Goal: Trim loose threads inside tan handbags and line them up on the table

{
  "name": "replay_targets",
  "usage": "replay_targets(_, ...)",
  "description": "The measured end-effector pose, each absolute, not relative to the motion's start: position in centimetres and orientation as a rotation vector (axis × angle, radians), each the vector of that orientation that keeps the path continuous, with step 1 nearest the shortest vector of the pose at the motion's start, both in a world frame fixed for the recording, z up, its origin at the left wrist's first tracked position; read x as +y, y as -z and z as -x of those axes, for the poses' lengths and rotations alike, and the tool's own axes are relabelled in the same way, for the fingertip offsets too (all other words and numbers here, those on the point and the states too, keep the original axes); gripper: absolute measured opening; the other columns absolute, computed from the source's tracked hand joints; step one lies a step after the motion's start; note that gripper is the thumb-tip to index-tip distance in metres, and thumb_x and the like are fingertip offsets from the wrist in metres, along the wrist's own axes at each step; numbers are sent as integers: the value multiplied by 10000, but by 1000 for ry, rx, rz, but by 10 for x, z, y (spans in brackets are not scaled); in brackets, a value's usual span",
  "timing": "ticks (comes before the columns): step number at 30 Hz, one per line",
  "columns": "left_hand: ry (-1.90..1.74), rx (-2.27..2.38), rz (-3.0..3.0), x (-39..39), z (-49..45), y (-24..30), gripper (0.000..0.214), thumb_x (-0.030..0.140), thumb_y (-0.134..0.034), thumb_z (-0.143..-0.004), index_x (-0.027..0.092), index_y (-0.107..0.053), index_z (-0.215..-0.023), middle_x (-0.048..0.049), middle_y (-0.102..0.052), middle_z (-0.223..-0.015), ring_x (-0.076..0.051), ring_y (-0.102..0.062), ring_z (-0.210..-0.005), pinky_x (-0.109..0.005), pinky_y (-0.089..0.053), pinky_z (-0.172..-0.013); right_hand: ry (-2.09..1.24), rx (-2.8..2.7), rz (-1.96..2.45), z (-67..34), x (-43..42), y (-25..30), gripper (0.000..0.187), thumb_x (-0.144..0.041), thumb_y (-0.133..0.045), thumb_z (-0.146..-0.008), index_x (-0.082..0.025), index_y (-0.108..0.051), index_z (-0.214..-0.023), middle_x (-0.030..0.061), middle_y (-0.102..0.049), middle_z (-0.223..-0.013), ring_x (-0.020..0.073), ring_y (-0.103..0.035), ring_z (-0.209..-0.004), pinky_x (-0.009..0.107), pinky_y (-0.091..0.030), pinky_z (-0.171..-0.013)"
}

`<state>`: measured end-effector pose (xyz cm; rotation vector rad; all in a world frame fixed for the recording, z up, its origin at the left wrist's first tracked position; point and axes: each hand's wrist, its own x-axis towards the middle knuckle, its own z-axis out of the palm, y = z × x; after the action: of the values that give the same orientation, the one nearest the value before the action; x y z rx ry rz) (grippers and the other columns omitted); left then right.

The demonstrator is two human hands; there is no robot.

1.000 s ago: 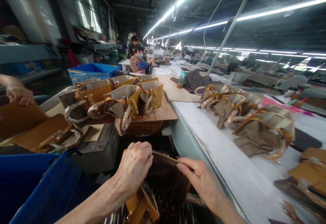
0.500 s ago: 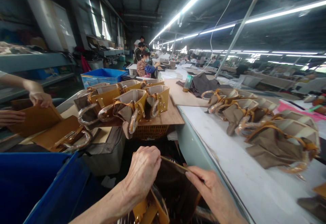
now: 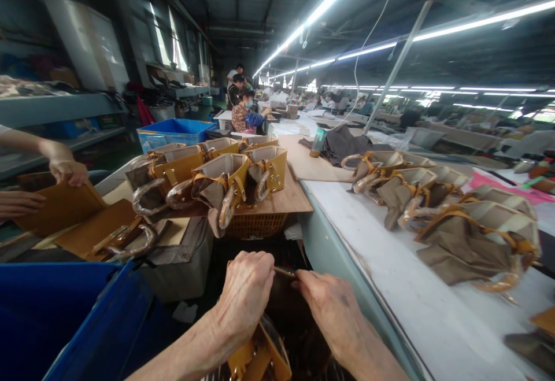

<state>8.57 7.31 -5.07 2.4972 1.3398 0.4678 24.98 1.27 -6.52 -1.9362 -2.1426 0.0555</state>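
Note:
Low in the middle of the head view, my left hand (image 3: pixel 248 286) is closed over the top edge of a tan and dark brown handbag (image 3: pixel 281 300). My right hand (image 3: pixel 328 303) pinches the same edge a short way to the right, thumb and fingers pressed together. Between the two hands a short stretch of the edge shows. Below them hang the bag's tan straps (image 3: pixel 255 353) with small metal fittings. The rest of the bag is dark and largely hidden behind my hands and forearms.
Several tan handbags (image 3: pixel 221 173) with wrapped handles stand on a wooden board ahead. More handbags (image 3: pixel 472 242) sit on the white table (image 3: pixel 390 271) at right. A blue bin (image 3: pixel 56 311) is at lower left; beyond it a co-worker's hands (image 3: pixel 67 170) hold a tan panel.
My right hand has slid left along the bag's edge, closer to my left hand. My left hand has stayed in nearly the same place.

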Motion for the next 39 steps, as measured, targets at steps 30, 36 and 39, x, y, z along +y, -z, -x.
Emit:
replay_targets(30, -358, 962, -2059, 102, -10, 24, 357, 93, -388, -600, 184, -655, -819, 20, -630, -755, -139, -559, -748, -200, -391, -661, 319, -2380, 1610, -225, 29, 29, 125, -171, -565, -849, -233, -533, -745, -44, -617, -630, 199, -606, -563, 309, -242, -534)
replay_targets(36, -230, 828, -1814, 101, -6, 35, 391, 122, -471, -539, 160, -708, -847, 42, -544, -609, -103, -442, -570, -173, -299, -488, 131, -2468, 1655, -231, 16, 44, 124, -166, -548, -857, -235, -548, -754, -42, -642, -649, 199, -624, -590, 303, -248, -516)
replay_targets(39, -234, 834, -1786, 95, -13, 43, 322, 149, -537, -552, 158, -714, -821, 48, -502, -577, -97, -402, -558, -174, -284, -486, 119, -2434, 1729, -234, 13, 57, 101, -210, -531, -875, -245, -560, -786, -39, -653, -680, 207, -625, -611, 299, -266, -536)
